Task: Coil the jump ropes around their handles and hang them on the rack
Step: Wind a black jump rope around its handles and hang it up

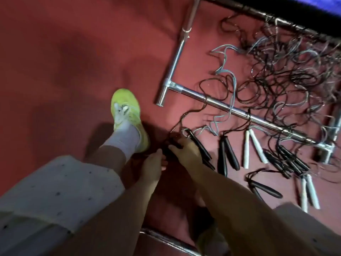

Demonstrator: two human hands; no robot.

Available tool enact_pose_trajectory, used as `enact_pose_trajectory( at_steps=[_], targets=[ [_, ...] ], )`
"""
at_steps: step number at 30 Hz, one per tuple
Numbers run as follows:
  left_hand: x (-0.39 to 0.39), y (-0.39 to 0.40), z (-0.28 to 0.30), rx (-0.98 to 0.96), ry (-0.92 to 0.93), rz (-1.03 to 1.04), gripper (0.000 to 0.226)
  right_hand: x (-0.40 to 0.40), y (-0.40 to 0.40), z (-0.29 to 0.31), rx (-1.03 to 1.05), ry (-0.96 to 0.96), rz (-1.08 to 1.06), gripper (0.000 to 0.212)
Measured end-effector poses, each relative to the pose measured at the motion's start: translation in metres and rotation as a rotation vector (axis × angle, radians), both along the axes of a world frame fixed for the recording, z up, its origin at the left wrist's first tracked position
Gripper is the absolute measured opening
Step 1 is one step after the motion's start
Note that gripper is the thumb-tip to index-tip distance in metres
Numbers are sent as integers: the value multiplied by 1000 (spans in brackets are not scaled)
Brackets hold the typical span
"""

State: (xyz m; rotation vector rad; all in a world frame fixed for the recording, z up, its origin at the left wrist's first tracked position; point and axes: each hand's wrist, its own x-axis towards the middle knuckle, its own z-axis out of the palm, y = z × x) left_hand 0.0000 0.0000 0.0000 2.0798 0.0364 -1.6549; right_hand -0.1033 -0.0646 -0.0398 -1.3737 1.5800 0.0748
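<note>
Gripping black handles (198, 145) | right hand (186, 151) clamped | left hand (154, 166) pinching rope (191, 110) coil

A neon yellow-green sneaker (127, 115) with a white sock (122, 140) stands mid-frame on dark red floor (64, 52); pale speckled grey shorts (55, 196) fill the lower left.

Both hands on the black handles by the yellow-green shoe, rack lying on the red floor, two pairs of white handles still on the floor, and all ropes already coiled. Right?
Not quite: the ropes are not coiled. The head view shows them in a loose tangle across the rack. The rest holds: left hand and right hand are on the black handles beside the shoe, and two pairs of white handles lie on the floor.
</note>
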Motion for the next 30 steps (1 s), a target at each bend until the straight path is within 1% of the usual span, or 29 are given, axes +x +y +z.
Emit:
enact_pose_trajectory(
  at_steps=[2, 4, 5, 6, 8, 9, 10, 12, 14, 15, 17, 18, 19, 21, 23, 24, 25, 27, 28, 30],
  targets=[
    [6, 3, -4, -12, -114, 42, 37, 8, 7, -12, -21, 183, 49, 48],
    [8, 8, -4, -38, -180, 72, 40, 13, 16, -16, -31, 366, 165, 54],
    [7, 8, -3, -56, -185, 86, 39, 15, 18, -18, -38, 410, 225, 54],
    [6, 8, -1, -63, -183, 87, 38, 17, 18, -20, -51, 429, 289, 51],
    [6, 6, 3, -68, -180, 78, 38, 18, 20, -24, -96, 442, 444, 36],
    [7, 6, 2, -70, -182, 81, 39, 17, 22, -26, -92, 438, 489, 29],
    [7, 7, 0, -67, -181, 83, 41, 16, 23, -28, -78, 419, 494, 26],
    [7, 5, 1, -59, -163, 75, 42, 10, 17, -27, 12, 303, 420, 28],
    [8, 4, 4, -55, -143, 78, 37, 2, 8, -19, 159, 111, 255, 32],
    [8, 3, 5, -47, -137, 69, 35, -1, 4, -12, 218, 18, 156, 27],
    [6, 0, 10, -31, -110, 26, 36, -8, -2, 10, 312, -149, -61, 2],
    [3, -1, 14, -23, -68, 15, 40, -10, -6, 23, 346, -227, -172, 10],
    [1, -3, 23, -11, 2, 14, 46, -12, -9, 34, 395, -315, -286, 15],
    [-3, -5, 43, 3, 166, -51, 60, -17, -17, 62, 451, -455, -438, 18],
    [-3, -9, 61, -8, 320, -156, 69, -22, -27, 85, 434, -526, -477, 20],
    [-5, -12, 75, -39, 378, -191, 69, -26, -32, 102, 419, -537, -475, 17],
    [-6, -15, 88, -77, 403, -231, 64, -30, -36, 119, 409, -548, -492, 12],
    [-12, -22, 119, -179, 393, -348, 46, -40, -43, 151, 431, -567, -518, 5],
    [-15, -25, 134, -227, 389, -388, 39, -46, -46, 165, 455, -537, -506, 6],
    [-22, -31, 166, -303, 416, -414, 31, -61, -50, 193, 462, -452, -482, 17]
  ],
)
